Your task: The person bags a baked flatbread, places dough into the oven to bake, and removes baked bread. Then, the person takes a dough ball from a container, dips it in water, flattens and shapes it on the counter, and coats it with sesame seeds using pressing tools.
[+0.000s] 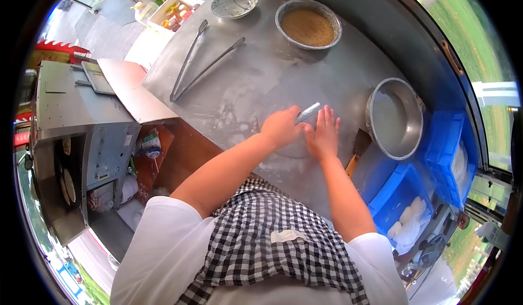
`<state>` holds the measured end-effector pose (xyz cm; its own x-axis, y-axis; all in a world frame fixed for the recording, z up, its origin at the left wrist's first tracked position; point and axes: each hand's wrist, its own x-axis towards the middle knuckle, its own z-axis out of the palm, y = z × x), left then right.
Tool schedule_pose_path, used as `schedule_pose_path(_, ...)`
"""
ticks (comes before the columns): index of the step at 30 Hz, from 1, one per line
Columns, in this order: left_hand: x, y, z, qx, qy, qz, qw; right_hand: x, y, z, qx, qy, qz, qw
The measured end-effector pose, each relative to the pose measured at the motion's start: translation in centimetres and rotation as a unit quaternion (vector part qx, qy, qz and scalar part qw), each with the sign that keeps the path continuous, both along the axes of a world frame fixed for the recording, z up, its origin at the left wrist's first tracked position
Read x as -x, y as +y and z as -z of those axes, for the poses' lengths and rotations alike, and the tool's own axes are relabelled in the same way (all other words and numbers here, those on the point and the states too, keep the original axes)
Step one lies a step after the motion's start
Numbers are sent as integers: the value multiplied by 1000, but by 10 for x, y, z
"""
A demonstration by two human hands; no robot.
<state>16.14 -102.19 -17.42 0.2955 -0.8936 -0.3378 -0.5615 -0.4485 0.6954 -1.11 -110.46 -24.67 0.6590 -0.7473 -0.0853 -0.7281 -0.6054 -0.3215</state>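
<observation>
My left hand (281,126) is closed around a short silvery metal rod (308,112), whose end sticks out to the right over the steel table (261,71). Just right of the rod, my right hand (323,134) lies with its fingers stretched out, palm toward the tabletop. Whitish smears mark the metal around both hands. A scraper (359,144) with a yellow handle rests to the right of my right hand. Whatever lies under my palms is hidden.
Metal tongs (188,65) lie upper left, near a patterned bowl (234,3). A bowl of brown powder (308,26) stands at the back, a bowl of pale liquid (393,118) at the right. Blue crates (395,193) sit lower right; an open oven (65,169) stands left.
</observation>
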Motion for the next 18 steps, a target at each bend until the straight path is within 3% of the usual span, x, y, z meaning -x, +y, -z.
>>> schedule_pose_path(6,3,2,11,86,0,-54,995,23,11,-29,4,-211,89,973)
schedule_pose_path(10,-30,-2,-37,171,-24,-65,983,46,12,-60,19,-295,130,946)
schedule_pose_path(12,-66,-4,-68,309,-59,-83,946,52,4,-57,29,-351,153,923)
schedule_pose_path(14,-103,2,-106,258,-27,-115,959,57,7,-60,-34,-335,189,922)
schedule_pose_path(15,-122,6,-109,294,-41,-125,947,56,4,-61,-64,-331,203,919)
schedule_pose_path(18,-163,23,-135,240,-107,-189,946,52,1,-39,-121,-285,237,921)
